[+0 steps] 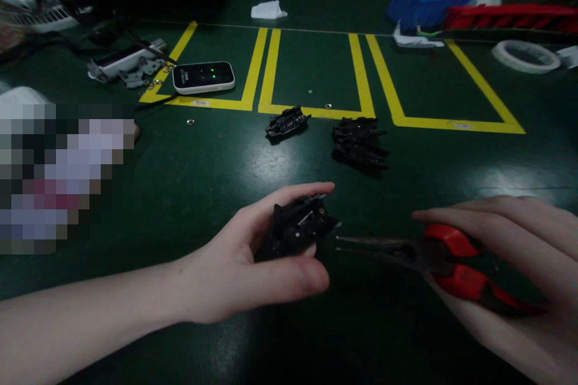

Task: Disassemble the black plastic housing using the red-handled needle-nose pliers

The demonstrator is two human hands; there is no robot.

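My left hand (244, 264) grips a black plastic part (295, 230) between thumb and fingers, low in the middle of the view. My right hand (510, 271) holds red-handled needle-nose pliers (433, 255). Their thin jaws point left and end just beside the black part. Further back on the dark green table (203, 162) lie one more black part (286, 122) and a small pile of similar black parts (359, 143).
Yellow tape lines (266, 66) mark boxes on the table. A black device with green lights (203, 77) and metal hinges (135, 69) lie at back left. A blue bin (427, 1), a red tray (510, 15), a tape roll (526, 55) and white cloths (268, 10) sit at the back.
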